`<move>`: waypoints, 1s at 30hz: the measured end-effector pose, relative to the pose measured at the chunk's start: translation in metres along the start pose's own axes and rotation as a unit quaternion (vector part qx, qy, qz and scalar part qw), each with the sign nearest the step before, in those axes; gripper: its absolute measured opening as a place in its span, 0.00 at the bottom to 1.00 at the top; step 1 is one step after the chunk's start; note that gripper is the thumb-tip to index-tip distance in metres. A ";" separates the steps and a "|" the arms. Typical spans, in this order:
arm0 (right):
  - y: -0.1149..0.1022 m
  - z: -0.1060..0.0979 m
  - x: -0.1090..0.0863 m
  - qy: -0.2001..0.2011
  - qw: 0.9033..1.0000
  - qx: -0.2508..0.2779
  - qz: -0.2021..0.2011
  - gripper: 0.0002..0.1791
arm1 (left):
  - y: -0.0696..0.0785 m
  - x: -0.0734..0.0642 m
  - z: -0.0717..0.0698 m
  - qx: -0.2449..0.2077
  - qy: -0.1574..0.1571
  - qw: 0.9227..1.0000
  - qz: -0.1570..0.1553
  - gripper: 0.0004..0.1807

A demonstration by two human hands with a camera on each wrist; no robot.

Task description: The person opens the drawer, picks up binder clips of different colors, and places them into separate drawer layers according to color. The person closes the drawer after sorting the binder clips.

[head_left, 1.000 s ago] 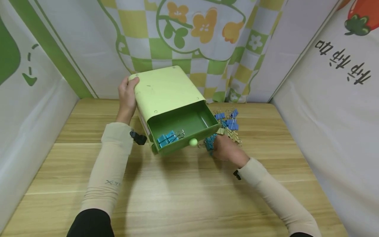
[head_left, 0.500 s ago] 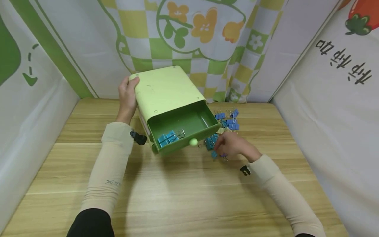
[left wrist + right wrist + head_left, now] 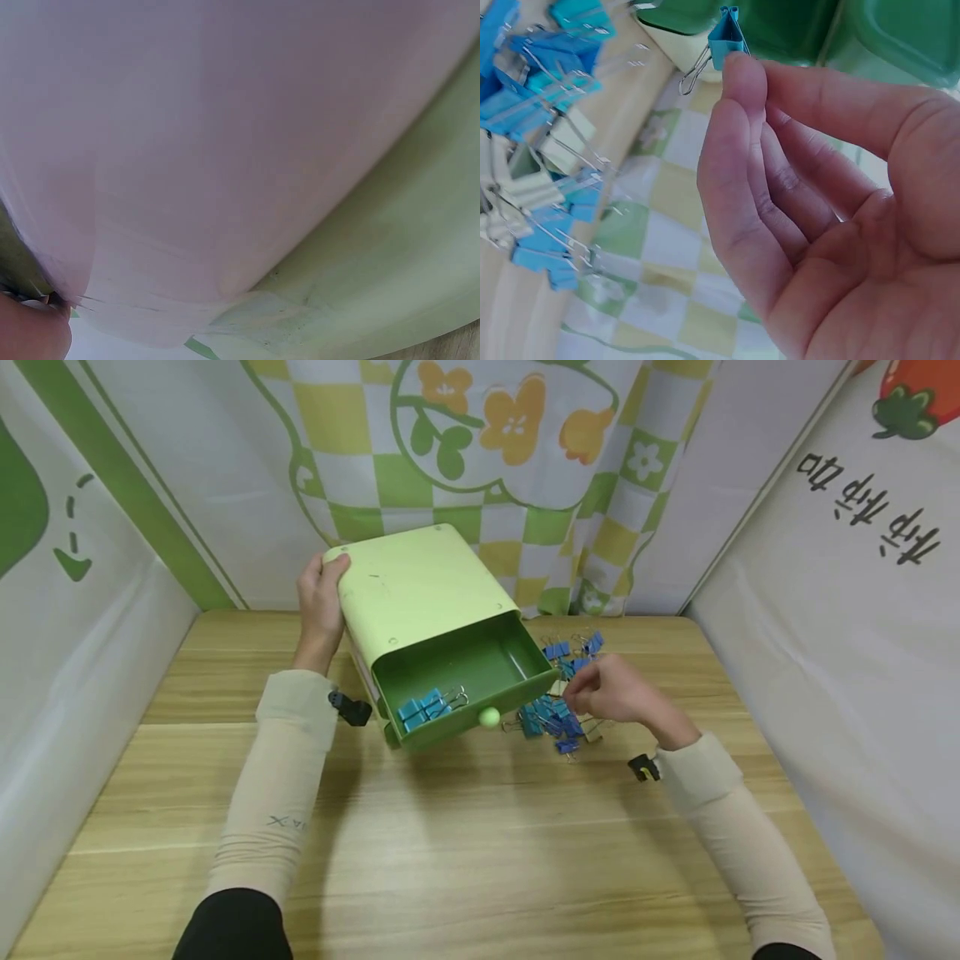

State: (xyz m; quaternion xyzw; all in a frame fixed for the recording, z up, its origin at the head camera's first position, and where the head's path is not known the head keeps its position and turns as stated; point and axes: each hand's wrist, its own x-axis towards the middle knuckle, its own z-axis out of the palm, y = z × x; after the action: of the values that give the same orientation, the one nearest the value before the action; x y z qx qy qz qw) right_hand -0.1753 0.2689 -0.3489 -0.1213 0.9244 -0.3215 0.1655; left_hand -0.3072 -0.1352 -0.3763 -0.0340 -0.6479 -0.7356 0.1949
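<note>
My left hand [image 3: 320, 610] grips the back left corner of a light green drawer box [image 3: 427, 585], thumb on its top. The box is tilted; its dark green drawer [image 3: 517, 689] is pulled out. Several teal binder clips [image 3: 423, 706] lie at the drawer's front left. My right hand [image 3: 618, 693] is above the pile, right of the drawer. In the right wrist view, its thumb and forefinger pinch a teal binder clip [image 3: 724, 45]. In the left wrist view, a fingertip [image 3: 34, 330] shows at the lower left, with the box's side filling most of the picture.
A pile of blue, teal and cream binder clips [image 3: 532, 720] lies on the wooden table [image 3: 480, 860], right of the drawer. A checked curtain [image 3: 495, 485] hangs behind the box. White printed panels [image 3: 840, 652] stand along the sides.
My right hand has risen from the clip pile and moved to the right, now with a teal binder clip at its fingertips. My left hand and the box have stayed in place.
</note>
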 end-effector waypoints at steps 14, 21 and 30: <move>-0.035 -0.038 -0.013 0.106 0.994 -0.023 -0.002 0.09 | -0.002 0.001 0.000 0.004 0.002 1.000 -0.003 0.09; -0.062 -0.053 -0.016 0.153 0.987 -0.049 -0.016 0.09 | -0.002 0.001 0.000 0.013 0.000 1.000 0.005 0.09; -0.095 -0.048 -0.012 0.149 0.986 -0.054 -0.048 0.07 | -0.001 0.000 -0.001 0.012 0.000 1.000 0.005 0.10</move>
State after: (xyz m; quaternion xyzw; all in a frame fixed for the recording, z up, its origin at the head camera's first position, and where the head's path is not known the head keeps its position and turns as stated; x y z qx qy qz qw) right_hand -0.1715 0.2264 -0.2503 -0.1250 0.9477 -0.2936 0.0037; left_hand -0.3079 -0.1359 -0.3773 -0.0346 -0.6566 -0.7267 0.1992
